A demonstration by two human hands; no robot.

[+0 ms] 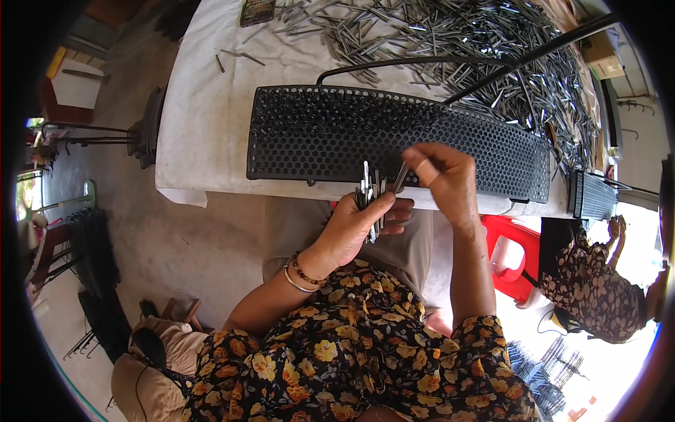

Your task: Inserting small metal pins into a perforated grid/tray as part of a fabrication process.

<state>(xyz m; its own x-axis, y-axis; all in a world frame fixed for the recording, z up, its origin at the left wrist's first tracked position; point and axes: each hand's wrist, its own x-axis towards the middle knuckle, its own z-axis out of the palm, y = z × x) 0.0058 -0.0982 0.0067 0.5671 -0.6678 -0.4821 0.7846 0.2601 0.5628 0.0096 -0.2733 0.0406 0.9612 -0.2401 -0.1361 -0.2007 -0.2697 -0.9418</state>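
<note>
Steel-grey metal pins (368,193), a small bundle of thin rods, stand roughly upright in the closed left hand (355,225), their long axes running away from the person toward the rack beyond the knuckles, tips fanned slightly above the thumb. They look stiff, light and smooth, so probably apt to slide against one another; a firm wrap around the lower shafts, as here, seems the sound place to hold them. The right hand (439,179), just beside and slightly beyond the left, pinches a single pin (401,177) between thumb and fingertips. This pin leans, its upper end toward the right hand and its lower end toward the bundle. One finger wears a pale bandage.

Directly beyond both hands lies a long black perforated rack (394,141), its holes partly filled with standing pins; whether the single pin touches it cannot be told. The rack rests on a counter (204,126) under white cloth. Farther beyond the right hand spreads a large loose heap of pins (450,35). Below the right wrist is a red plastic stool (510,246); well to that side, another person's patterned sleeve (598,288).
</note>
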